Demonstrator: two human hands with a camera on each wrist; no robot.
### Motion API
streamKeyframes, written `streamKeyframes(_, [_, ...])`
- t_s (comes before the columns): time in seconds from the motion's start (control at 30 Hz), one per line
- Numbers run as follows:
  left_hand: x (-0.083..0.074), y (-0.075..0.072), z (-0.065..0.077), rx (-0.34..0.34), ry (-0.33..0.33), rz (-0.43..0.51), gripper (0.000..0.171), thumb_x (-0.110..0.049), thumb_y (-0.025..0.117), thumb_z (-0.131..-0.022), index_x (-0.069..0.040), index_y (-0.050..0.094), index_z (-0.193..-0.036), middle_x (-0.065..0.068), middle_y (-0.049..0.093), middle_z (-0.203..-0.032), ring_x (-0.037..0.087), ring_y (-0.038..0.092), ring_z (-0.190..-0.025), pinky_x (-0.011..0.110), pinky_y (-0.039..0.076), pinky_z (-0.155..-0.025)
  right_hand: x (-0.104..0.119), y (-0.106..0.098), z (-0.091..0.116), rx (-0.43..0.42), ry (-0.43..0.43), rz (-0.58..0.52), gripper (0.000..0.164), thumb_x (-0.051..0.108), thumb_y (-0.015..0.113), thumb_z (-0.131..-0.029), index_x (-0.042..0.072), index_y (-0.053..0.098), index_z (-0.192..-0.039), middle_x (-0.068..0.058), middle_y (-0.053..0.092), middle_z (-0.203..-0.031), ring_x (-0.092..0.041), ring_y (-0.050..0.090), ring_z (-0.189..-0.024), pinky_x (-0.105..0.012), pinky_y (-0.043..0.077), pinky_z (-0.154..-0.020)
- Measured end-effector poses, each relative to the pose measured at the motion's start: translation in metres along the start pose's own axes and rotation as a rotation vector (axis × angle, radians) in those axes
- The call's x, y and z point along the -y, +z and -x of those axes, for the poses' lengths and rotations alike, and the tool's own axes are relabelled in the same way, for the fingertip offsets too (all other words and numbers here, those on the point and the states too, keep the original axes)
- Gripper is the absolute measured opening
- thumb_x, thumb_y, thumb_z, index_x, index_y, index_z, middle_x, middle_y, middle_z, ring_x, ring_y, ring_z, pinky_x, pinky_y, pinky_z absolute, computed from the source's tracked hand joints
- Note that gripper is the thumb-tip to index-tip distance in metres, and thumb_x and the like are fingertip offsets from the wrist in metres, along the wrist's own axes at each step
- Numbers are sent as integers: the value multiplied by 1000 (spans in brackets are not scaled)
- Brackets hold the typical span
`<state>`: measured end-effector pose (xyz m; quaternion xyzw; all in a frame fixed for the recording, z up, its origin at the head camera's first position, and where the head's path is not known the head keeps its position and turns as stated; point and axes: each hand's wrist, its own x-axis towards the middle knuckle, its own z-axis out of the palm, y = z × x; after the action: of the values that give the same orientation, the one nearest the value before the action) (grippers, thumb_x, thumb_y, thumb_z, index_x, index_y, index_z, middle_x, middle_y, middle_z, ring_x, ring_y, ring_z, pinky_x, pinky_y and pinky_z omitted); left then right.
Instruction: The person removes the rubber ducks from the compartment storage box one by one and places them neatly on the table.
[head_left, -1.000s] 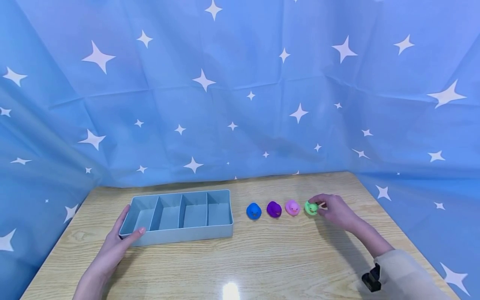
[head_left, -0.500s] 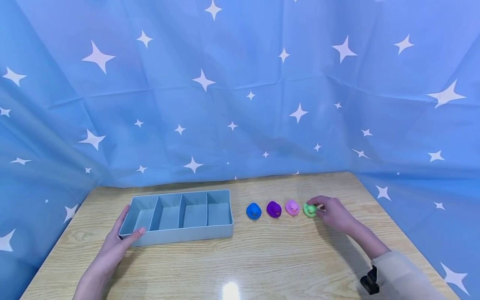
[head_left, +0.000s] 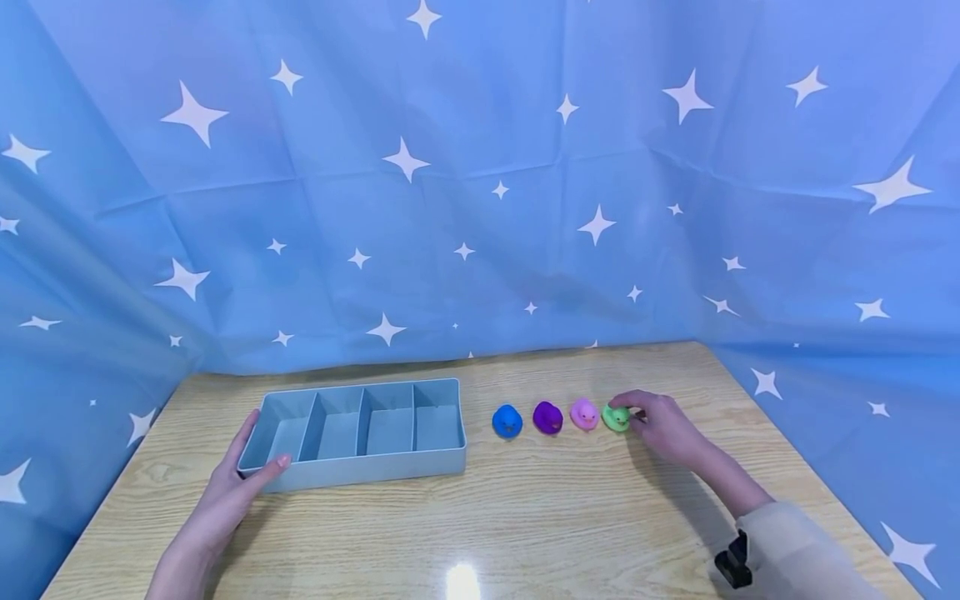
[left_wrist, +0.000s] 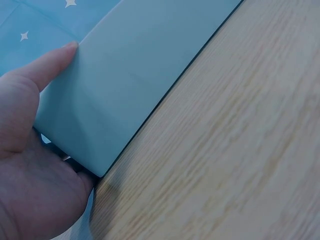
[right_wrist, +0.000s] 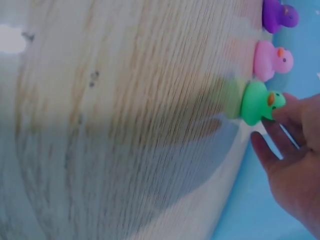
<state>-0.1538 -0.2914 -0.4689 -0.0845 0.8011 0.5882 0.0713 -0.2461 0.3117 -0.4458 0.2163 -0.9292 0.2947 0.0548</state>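
My left hand (head_left: 225, 492) holds the left end of a blue-grey compartment box (head_left: 367, 468), thumb at the front wall and fingers along the short side. The left wrist view shows the thumb against the box wall (left_wrist: 125, 75), with the other fingers partly hidden behind the corner. At the row's right end, my right hand (head_left: 667, 427) pinches a green rubber duck (head_left: 615, 419) by the head. In the right wrist view this green duck (right_wrist: 255, 104) stands close beside a pink duck (right_wrist: 267, 61). A purple duck (head_left: 547, 418) and a blue duck (head_left: 507, 422) continue the row leftward.
Divider walls split the box into several compartments, with none of the ducks inside. Everything stands on a light wood-grain table (head_left: 525, 517). A blue curtain with white stars (head_left: 480, 208) hangs behind the table and along its sides.
The right hand has slid the green duck slightly left, closer to the pink one. My left hand, the box and the other ducks stay in place.
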Motion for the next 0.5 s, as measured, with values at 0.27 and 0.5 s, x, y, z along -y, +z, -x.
streamKeyframes(0.27, [0,0,0,1,-8,3,103,-36,67,-102,-37,-17,-162,10,-24,-168,47,-17,-151,79,9,-112,0,0,1,23,60,-44,26,-5,66,-93,-7,70,-120,-25,68,-122,-42,68,-101,-50,58,-83])
streamKeyframes(0.5, [-1,0,1,3,-6,4,103,-36,66,-102,-34,-16,-163,10,-24,-168,48,-16,-151,78,9,-112,-4,3,0,-6,47,-41,26,-10,67,-92,-8,70,-118,-26,69,-119,-45,68,-103,-54,57,-87])
